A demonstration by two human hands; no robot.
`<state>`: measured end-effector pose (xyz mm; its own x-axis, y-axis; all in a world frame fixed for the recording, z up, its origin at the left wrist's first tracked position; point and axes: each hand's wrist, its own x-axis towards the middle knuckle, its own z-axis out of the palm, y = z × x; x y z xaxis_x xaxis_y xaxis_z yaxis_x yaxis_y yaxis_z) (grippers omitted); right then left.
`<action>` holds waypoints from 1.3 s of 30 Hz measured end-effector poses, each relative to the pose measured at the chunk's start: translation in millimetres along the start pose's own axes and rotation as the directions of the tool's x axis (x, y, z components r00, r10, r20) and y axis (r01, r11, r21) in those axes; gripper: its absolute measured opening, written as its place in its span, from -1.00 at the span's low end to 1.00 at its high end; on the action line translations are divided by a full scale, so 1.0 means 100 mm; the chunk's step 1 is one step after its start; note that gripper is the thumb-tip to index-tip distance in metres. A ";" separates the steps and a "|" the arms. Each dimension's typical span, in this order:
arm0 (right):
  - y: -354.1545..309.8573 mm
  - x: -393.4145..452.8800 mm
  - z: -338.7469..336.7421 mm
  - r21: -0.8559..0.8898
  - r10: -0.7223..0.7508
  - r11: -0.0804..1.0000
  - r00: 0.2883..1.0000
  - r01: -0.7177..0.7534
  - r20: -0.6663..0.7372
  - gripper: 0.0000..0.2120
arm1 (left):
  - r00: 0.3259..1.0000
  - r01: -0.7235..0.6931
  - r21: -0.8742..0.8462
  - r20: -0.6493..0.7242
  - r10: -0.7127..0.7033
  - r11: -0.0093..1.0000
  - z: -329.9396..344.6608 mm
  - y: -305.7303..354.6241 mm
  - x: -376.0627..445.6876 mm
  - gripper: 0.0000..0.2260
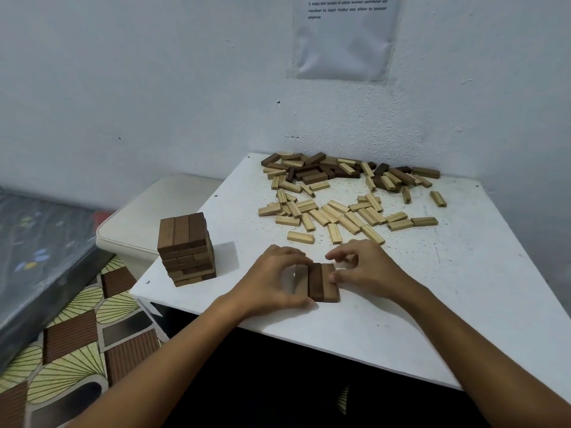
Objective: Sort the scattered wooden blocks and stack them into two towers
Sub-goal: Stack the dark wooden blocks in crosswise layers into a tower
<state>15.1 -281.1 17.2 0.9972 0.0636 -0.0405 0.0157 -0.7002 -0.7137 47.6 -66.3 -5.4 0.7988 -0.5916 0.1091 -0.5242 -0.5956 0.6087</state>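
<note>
A tower of dark brown blocks [186,249], several layers high, stands near the left edge of the white table [463,288]. In front of me three brown blocks [321,282] lie side by side as a flat row. My left hand [275,276] grips the row from the left, fingers curled over the far end and thumb at the near end. My right hand [367,270] presses on the row from the right with thumb and fingertips. A heap of mixed dark and light blocks [336,171] lies at the back, and pale blocks [336,214] are scattered in the middle.
The table stands in a corner against white walls, with a paper sheet [346,35] taped above. To the left sit a cream cushioned box [139,223], a patterned floor mat [77,335] and a dark mattress edge [37,257]. The table's near edge ends above my lap.
</note>
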 end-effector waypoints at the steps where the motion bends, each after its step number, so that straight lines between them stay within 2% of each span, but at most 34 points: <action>1: 0.01 0.02 -0.03 -0.011 -0.024 1.000 0.999 0.024 0.035 -0.62 | 1.000 0.003 0.009 -0.027 -0.003 1.000 0.02 0.00 -0.01 -0.42; 3: 0.04 0.04 -0.08 -0.017 -0.037 0.999 0.992 0.039 0.124 -0.58 | 0.996 0.026 -0.003 -0.080 -0.027 1.000 0.07 0.01 -0.04 -0.44; 5: 0.06 0.06 -0.10 -0.031 -0.036 0.999 0.986 0.041 0.162 -0.59 | 0.992 0.049 -0.009 -0.115 -0.050 0.999 0.13 0.06 -0.07 -0.37; 9: 0.07 0.04 -0.07 -0.031 -0.048 0.998 0.994 0.051 0.100 -0.61 | 0.983 0.099 -0.004 -0.157 -0.099 0.995 0.23 0.17 -0.08 -0.14; 12: 0.05 -0.03 -0.01 -0.055 -0.054 0.997 0.998 0.055 0.016 -0.61 | 0.983 0.077 -0.006 -0.167 -0.077 0.997 0.24 0.20 -0.05 -0.10; 18: -0.02 -0.18 0.05 -0.185 -0.131 0.975 0.991 0.123 -0.029 -0.76 | 0.998 0.065 -0.032 0.002 -0.064 0.997 0.08 0.14 0.06 -0.02; 26: -0.05 -0.28 0.17 -0.174 -0.116 0.979 0.992 0.107 -0.043 -0.76 | 0.962 -0.009 0.000 0.274 0.009 1.000 -0.15 0.07 0.27 0.00; 28: -0.03 -0.25 0.18 -0.150 -0.100 0.985 0.992 0.088 -0.076 -0.77 | 0.956 -0.028 -0.031 0.292 0.036 0.999 -0.17 0.06 0.26 -0.03; 30: -0.01 -0.21 0.20 -0.071 -0.088 0.994 0.983 0.078 -0.162 -0.77 | 0.981 0.007 -0.171 0.193 0.026 0.985 -0.14 0.06 0.23 -0.13; 32: 0.00 -0.15 0.25 0.067 -0.047 0.995 0.958 0.068 -0.283 -0.75 | 0.999 0.048 -0.339 0.006 -0.048 0.940 -0.06 0.04 0.20 -0.32; 34: -0.01 -0.07 0.32 0.266 0.042 0.962 0.938 0.055 -0.345 -0.75 | 0.978 0.074 -0.492 -0.133 -0.159 0.867 0.02 0.04 0.17 -0.49; 37: -0.07 0.02 0.43 0.589 0.186 0.808 0.939 0.020 -0.288 -0.67 | 0.936 0.085 -0.664 -0.202 -0.288 0.743 0.12 0.10 0.14 -0.68; 39: -0.14 0.05 0.51 0.721 0.240 0.693 0.941 0.008 -0.240 -0.56 | 0.920 0.080 -0.741 -0.202 -0.335 0.667 0.18 0.14 0.14 -0.63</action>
<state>16.4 -235.1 -8.8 0.9595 -0.2788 -0.0412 -0.0346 0.0284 -0.9990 46.0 -92.5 -9.2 0.9705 -0.2349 0.0552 -0.0668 -0.0417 0.9969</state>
